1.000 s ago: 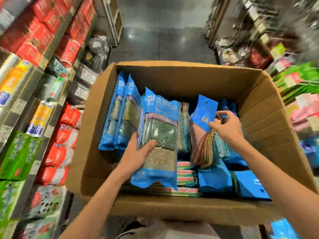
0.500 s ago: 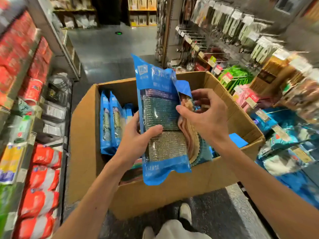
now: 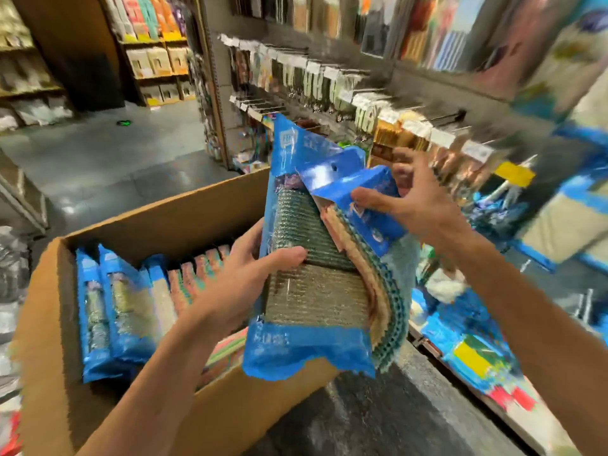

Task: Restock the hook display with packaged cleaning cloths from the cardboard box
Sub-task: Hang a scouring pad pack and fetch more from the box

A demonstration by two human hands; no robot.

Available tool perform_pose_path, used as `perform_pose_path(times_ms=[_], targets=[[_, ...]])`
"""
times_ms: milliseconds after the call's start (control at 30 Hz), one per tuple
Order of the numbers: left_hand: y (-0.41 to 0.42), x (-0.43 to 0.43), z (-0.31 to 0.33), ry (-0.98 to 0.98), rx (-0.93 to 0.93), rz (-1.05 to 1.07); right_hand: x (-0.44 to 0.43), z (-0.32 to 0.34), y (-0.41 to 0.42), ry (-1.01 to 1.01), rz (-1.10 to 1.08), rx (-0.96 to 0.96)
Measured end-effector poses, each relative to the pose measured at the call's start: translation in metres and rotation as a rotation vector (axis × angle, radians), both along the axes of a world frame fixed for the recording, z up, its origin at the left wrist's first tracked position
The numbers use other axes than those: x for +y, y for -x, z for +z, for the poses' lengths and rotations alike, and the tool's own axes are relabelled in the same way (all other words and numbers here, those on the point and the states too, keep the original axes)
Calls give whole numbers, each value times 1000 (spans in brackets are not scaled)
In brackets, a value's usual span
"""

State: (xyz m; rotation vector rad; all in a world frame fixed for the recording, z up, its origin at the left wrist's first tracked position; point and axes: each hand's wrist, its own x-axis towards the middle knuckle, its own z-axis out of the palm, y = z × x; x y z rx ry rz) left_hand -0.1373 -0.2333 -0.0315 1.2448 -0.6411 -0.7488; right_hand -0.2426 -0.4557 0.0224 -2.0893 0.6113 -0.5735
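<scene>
Left hand (image 3: 250, 284) grips cloth packs (image 3: 312, 291) fanned above cardboard box (image 3: 184, 218); right hand (image 3: 418, 205) pinches rear blue header (image 3: 348, 185). Risk: the loose fan slips from that one-hand grip. Hook display (image 3: 411, 123) is near but blurred, so the header hole may miss a hook.

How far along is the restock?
Done: a bundle of cloth packs is out of the box and raised toward the hooks. In hand: the left hand grips the bundle and the right hand pinches one pack's header. Left: nothing from the bundle is hung yet, and the boxed packs wait. The display is too blurred to judge its fill.
</scene>
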Motion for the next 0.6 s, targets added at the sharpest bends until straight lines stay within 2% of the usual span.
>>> perform_pose_path(times_ms=[67, 100, 267, 433, 500, 600], targets=[[10, -37, 6, 9, 0, -76, -29, 7, 25, -202, 82, 11], [16, -57, 9, 2, 2, -115, -43, 9, 38, -228, 107, -8], [61, -163, 21, -104, 63, -286, -117, 14, 109, -197, 5, -157], [124, -279, 39, -172, 70, -422, -203, 17, 180, -194, -184, -215], [145, -321, 46, -160, -25, -442, -231, 24, 205, -156, -253, -195], [167, -378, 58, -146, -115, -350, -272, 42, 243, -140, -272, -202]])
